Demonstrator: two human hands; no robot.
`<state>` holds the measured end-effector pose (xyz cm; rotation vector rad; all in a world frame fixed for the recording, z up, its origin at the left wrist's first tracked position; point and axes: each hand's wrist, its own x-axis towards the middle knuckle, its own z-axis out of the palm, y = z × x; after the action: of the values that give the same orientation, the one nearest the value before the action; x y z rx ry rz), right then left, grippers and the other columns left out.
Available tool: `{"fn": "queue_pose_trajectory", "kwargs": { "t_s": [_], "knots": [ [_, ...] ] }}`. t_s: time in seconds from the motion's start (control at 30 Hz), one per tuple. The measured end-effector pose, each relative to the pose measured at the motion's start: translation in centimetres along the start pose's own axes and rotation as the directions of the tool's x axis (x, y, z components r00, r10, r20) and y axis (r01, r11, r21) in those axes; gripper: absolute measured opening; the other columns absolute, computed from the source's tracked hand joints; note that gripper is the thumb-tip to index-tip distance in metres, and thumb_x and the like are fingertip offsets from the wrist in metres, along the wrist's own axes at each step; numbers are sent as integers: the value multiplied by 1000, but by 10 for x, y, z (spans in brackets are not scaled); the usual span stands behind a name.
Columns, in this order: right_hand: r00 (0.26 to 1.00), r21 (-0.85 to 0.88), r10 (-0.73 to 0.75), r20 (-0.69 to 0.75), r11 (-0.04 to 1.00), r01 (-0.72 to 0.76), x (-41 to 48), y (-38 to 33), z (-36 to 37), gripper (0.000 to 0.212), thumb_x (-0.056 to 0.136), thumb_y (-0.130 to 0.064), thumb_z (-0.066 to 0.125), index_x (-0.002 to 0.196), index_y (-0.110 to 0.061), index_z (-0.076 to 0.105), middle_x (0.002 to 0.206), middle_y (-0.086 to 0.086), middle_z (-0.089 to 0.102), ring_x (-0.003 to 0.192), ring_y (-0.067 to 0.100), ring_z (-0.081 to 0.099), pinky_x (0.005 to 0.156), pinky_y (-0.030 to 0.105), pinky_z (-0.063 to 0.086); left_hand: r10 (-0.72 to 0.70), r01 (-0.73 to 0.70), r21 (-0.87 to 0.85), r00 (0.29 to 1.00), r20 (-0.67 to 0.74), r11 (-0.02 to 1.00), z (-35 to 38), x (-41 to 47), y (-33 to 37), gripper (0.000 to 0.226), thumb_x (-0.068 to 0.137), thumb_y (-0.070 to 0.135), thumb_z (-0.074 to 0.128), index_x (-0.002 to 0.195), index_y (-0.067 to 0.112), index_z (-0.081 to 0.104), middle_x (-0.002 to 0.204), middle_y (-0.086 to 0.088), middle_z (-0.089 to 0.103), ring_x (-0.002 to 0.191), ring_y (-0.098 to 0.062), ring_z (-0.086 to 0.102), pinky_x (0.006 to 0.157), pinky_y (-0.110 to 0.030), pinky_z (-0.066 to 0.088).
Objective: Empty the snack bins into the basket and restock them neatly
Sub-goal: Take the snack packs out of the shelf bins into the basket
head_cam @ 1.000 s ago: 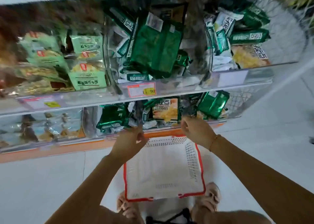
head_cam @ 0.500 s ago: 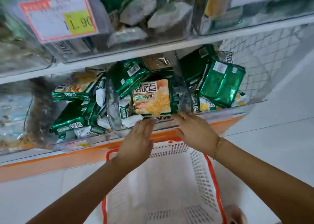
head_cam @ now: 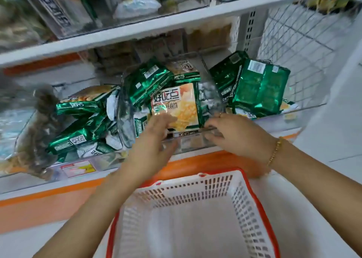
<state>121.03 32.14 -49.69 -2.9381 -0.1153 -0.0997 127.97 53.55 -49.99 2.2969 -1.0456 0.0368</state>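
Both hands have closed in on the front of the middle bin (head_cam: pixel 191 143) since half a second ago, and the view has dropped nearer the bottom shelf (head_cam: pixel 195 162). The left hand (head_cam: pixel 154 140) lies against the clear front wall, its fingers (head_cam: pixel 164 120) fairly straight and apart, tips touching the yellow-faced packet (head_cam: pixel 176 105). The right hand (head_cam: pixel 237 138) has its fingers (head_cam: pixel 212 125) curled over the bin's front rim, seemingly gripping it, though blur softens the detail.

That bin sits on the bottom shelf, heaped with green foil packets (head_cam: pixel 148 81), between a similar heap on the left (head_cam: pixel 78 124) and more packets on the right (head_cam: pixel 258 89). The basket (head_cam: pixel 252 191), white with a red rim, stands on the floor directly below and holds nothing.

Judging by looks, the packets are light, crinkly and slippery, their contents likely brittle, so they would slide out readily if tipped. The bin seems rigid, thin plastic; holding it by the front rim and a side wall with both hands should steady it for pulling out and pouring.
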Motion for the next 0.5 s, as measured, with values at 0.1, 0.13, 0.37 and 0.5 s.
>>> {"fn": "queue_pose_trajectory", "kwargs": {
  "t_s": [0.1, 0.13, 0.37, 0.5],
  "knots": [
    [989, 122, 49, -138, 992, -32, 21, -2, -11, 32, 95, -36, 54, 118, -15, 62, 103, 5, 66, 89, 20, 59, 74, 31, 49, -60, 63, 2, 954, -293, 998, -31, 27, 3, 39, 90, 17, 63, 128, 17, 53, 120, -1, 51, 104, -13, 55, 87, -24, 45],
    [976, 209, 111, -189, 975, -71, 28, -7, -13, 33, 94, -34, 57, 120, -13, 61, 102, 6, 66, 88, 19, 60, 77, 32, 50, -73, 92, 38, 934, -350, 995, -37, 36, 3, 41, 89, 17, 64, 129, 16, 52, 125, -4, 52, 109, -15, 54, 90, -25, 43],
    [889, 492, 446, 101, 755, -434, 51, -41, -15, 74, 91, -37, 63, 144, 2, 29, 132, 16, 54, 114, 27, 56, 82, 29, 46, -216, 318, 433, 939, -268, 843, -33, 85, -20, 75, 84, 22, 70, 145, 8, 29, 140, -17, 38, 127, -34, 39, 104, -43, 38],
    [861, 605, 472, 190, 634, -481, 50, -36, -14, 67, 88, -38, 67, 136, 2, 43, 137, 16, 51, 113, 25, 55, 85, 30, 46, -344, 439, 512, 898, -274, 738, -29, 94, -28, 72, 82, 20, 71, 140, 3, 31, 136, -21, 41, 125, -37, 41, 105, -44, 38]
  ]
}}
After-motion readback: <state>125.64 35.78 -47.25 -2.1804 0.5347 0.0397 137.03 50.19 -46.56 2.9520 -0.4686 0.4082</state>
